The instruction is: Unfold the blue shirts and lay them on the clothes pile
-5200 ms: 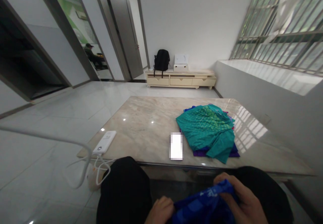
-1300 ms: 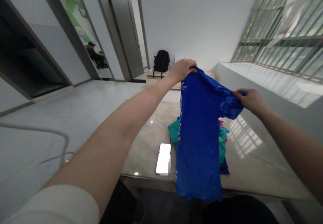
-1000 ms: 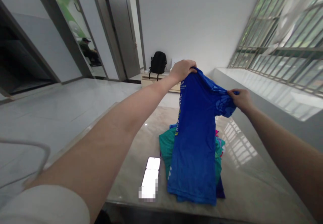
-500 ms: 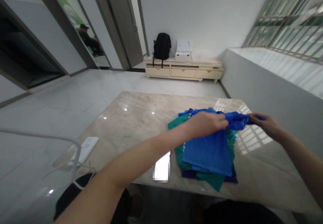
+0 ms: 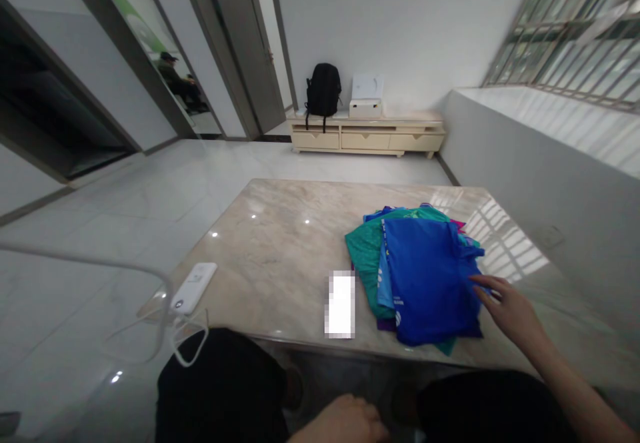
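A folded blue garment (image 5: 425,270) with white print along its left edge lies flat on top of a pile of clothes. Beneath it, teal cloth (image 5: 363,253) and a lighter blue piece (image 5: 384,286) stick out on the left. My right hand (image 5: 505,300) is at the garment's right edge, fingertips at the cloth, thumb and fingers apart. Low in the view, in front of the table edge and between my knees, is my left hand (image 5: 347,420). Its fingers bend down out of sight, so whether it holds anything is hidden.
A blanked-out white rectangle (image 5: 340,304) lies left of the pile on the marble table (image 5: 280,256). A white power bank (image 5: 194,288) with a cable sits near the left edge. Beyond stand a low cabinet (image 5: 367,140), a black backpack (image 5: 323,90) and a seated person (image 5: 180,83).
The blue cloth that both hands held up now lies flat on the pile. My left hand has drawn back below the table edge. The right hand has moved nearer and let go.
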Demonstrator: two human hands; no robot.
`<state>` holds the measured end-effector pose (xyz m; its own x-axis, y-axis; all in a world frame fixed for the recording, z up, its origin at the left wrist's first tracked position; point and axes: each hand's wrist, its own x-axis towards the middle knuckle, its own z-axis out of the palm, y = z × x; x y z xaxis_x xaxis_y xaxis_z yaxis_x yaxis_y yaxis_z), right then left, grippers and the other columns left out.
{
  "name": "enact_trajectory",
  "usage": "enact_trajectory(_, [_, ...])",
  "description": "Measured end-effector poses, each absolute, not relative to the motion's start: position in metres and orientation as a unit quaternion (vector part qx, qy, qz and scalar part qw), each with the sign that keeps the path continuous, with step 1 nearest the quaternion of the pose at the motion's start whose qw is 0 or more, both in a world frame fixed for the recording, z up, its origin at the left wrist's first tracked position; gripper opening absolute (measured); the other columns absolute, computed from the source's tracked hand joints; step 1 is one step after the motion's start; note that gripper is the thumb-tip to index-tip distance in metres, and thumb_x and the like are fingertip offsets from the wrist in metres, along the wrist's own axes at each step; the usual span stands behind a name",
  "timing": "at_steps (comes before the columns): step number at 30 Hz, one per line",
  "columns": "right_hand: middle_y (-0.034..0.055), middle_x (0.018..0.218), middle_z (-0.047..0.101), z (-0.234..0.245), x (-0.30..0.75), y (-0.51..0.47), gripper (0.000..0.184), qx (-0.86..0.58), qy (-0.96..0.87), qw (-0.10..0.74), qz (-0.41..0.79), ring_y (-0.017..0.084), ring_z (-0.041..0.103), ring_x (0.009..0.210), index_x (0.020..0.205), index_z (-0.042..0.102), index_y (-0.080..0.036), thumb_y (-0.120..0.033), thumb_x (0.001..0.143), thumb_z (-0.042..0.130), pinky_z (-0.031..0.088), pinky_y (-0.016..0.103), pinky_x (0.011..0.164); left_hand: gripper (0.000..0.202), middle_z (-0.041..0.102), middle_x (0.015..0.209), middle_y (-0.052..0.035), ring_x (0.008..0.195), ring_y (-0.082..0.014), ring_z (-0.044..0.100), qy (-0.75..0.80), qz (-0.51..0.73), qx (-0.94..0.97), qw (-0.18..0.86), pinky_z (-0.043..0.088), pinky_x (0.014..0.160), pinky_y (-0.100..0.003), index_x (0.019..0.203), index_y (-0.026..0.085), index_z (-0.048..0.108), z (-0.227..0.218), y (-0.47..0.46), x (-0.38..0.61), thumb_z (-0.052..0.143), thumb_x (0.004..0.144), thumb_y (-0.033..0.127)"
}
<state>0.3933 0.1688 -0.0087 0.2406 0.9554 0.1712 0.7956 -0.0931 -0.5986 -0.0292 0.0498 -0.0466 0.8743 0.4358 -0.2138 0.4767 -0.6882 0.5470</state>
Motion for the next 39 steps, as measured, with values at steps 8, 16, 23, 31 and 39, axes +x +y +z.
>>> enact_trajectory(8, [0.0127, 0.169, 0.028, 0.02, 0.245, 0.226, 0.07, -0.735, -0.633, 0.235, -0.062, 0.038, 0.028, 0.153, 0.16, 0.036, -0.024, -0.063, 0.101, 0.036, 0.032, 0.059, 0.12, 0.03, 0.076, 0.117, -0.0027, 0.106, -0.0246, 0.072, 0.408, -0.024, 0.837, 0.363, 0.054, 0.096, -0.034, 0.122, 0.031, 0.069, 0.004, 0.064, -0.114, 0.067, 0.093, 0.03])
enact_trajectory(16, [0.0126, 0.172, 0.019, -0.052, 0.237, 0.248, 0.072, -0.76, -0.641, 0.078, -0.073, 0.042, 0.013, 0.155, 0.16, 0.036, -0.024, -0.065, 0.101, 0.028, 0.014, 0.07, 0.119, 0.026, 0.079, 0.114, -0.0003, 0.105, -0.0235, 0.075, 0.546, 0.097, 0.811, 0.186, 0.06, 0.097, -0.035, 0.116, 0.032, 0.074, 0.012, 0.082, -0.239, 0.056, 0.098, 0.032])
enact_trajectory(23, [0.0102, 0.172, 0.019, -0.047, 0.243, 0.254, 0.071, -0.764, -0.641, 0.068, -0.042, 0.041, 0.016, 0.156, 0.163, 0.03, -0.028, -0.065, 0.102, 0.024, 0.017, 0.07, 0.119, 0.019, 0.078, 0.121, 0.0025, 0.114, -0.0249, 0.073, 0.511, 0.055, 0.854, 0.075, 0.057, 0.104, -0.039, 0.109, 0.037, 0.077, -0.006, 0.091, -0.314, 0.067, 0.092, 0.037])
enact_trajectory(31, [0.0142, 0.173, 0.008, -0.007, 0.253, 0.231, 0.08, -0.808, -0.567, 0.128, -0.094, 0.048, 0.009, 0.155, 0.162, 0.03, -0.025, -0.072, 0.098, 0.031, 0.021, 0.076, 0.114, 0.023, 0.081, 0.107, 0.0016, 0.103, -0.0258, 0.076, 0.51, 0.115, 0.852, 0.012, 0.062, 0.098, -0.043, 0.106, 0.034, 0.077, -0.024, 0.086, -0.321, 0.059, 0.094, 0.028])
enact_trajectory(39, [0.0184, 0.169, 0.02, -0.043, 0.257, 0.233, 0.089, -0.854, -0.506, 0.105, -0.061, 0.052, 0.039, 0.139, 0.164, 0.027, -0.026, -0.08, 0.093, 0.029, 0.042, 0.068, 0.101, 0.022, 0.082, 0.103, 0.0, 0.096, -0.0235, 0.078, 0.473, 0.116, 0.873, -0.032, 0.064, 0.093, -0.038, 0.105, 0.029, 0.076, -0.021, 0.089, -0.32, 0.058, 0.093, 0.025])
